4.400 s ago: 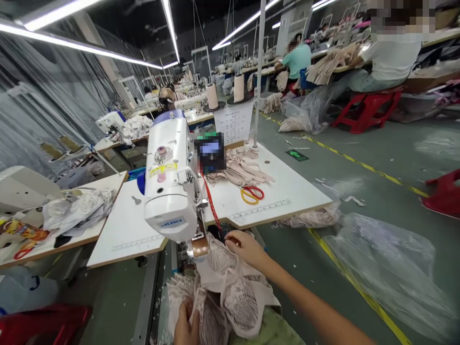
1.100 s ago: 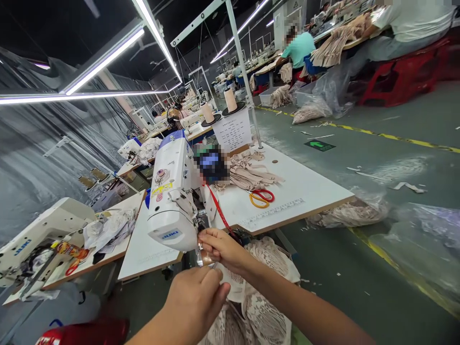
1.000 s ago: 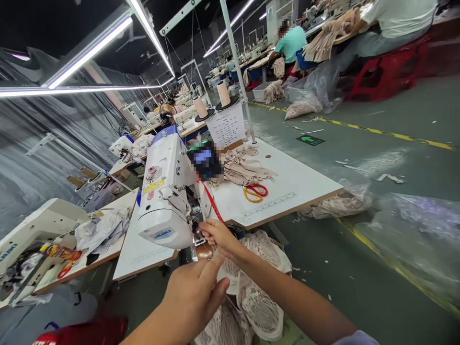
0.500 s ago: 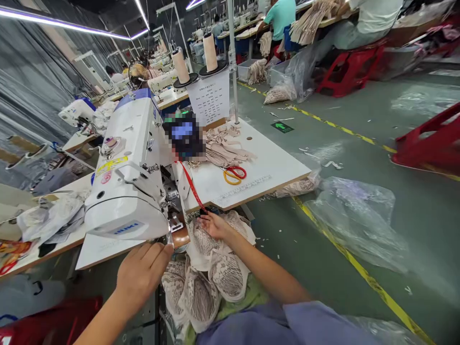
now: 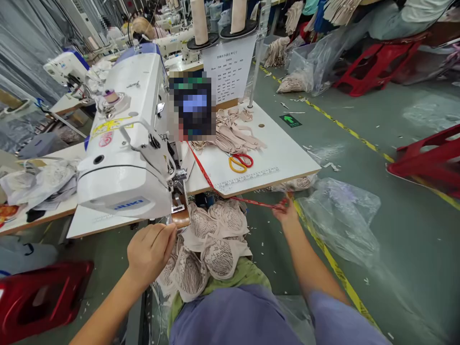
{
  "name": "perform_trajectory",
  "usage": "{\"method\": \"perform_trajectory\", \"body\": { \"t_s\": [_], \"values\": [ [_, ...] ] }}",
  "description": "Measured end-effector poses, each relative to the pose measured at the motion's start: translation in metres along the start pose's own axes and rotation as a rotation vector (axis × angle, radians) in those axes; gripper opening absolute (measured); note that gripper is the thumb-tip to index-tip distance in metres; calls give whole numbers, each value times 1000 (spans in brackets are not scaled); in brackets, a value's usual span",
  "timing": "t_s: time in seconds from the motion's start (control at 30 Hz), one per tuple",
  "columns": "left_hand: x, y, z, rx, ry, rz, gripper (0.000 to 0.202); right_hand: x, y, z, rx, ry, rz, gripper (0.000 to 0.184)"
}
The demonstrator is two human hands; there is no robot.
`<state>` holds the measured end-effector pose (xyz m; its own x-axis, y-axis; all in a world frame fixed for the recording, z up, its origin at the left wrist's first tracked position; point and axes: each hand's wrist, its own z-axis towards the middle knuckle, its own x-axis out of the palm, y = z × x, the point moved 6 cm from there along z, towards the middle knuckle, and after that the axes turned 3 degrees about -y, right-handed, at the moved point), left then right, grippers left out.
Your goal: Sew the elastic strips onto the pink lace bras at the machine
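Note:
A white sewing machine [image 5: 125, 139] stands on a white table [image 5: 280, 163]. My left hand [image 5: 151, 249] is closed just below the machine's needle end, pinching the edge of the beige lace bra pieces [image 5: 215, 239] heaped on my lap. My right hand [image 5: 285, 213] is out to the right, beyond the table's front edge, fingers pinched on a thin red tape [image 5: 204, 172]. The tape runs taut from the machine over the table edge to that hand.
Red and yellow scissors [image 5: 240, 162] and a pile of beige straps [image 5: 233, 134] lie on the table. A clear plastic bag [image 5: 341, 215] lies on the floor at right, with red stools [image 5: 427, 163] beyond. A red stool [image 5: 39, 297] stands at lower left. Other people sit sewing far behind.
My right hand has left the lace pieces by the needle and pulled the red tape out to the right. My left hand stays at the needle end. The view has tilted down.

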<state>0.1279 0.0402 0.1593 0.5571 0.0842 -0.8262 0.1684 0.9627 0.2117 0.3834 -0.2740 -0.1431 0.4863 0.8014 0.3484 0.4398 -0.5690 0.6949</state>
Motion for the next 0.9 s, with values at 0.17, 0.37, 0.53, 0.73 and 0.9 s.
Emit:
{"method": "perform_trajectory", "body": {
  "t_s": [0.17,0.37,0.53,0.73,0.9],
  "values": [
    [8,3,3,-42,-8,-46,15,-63,8,0,-29,-140,-28,29],
    [8,4,0,-24,-118,-86,22,-79,-6,-30,-126,-109,-105,26],
    [11,8,-7,-120,-74,-169,16,-33,-12,-111,-268,173,-250,34],
    [10,9,-6,-195,-44,-215,13,67,-47,-263,-162,842,-369,27],
    [4,9,-4,-229,-33,-223,9,127,-80,-344,274,1211,-293,32]
  ]
}}
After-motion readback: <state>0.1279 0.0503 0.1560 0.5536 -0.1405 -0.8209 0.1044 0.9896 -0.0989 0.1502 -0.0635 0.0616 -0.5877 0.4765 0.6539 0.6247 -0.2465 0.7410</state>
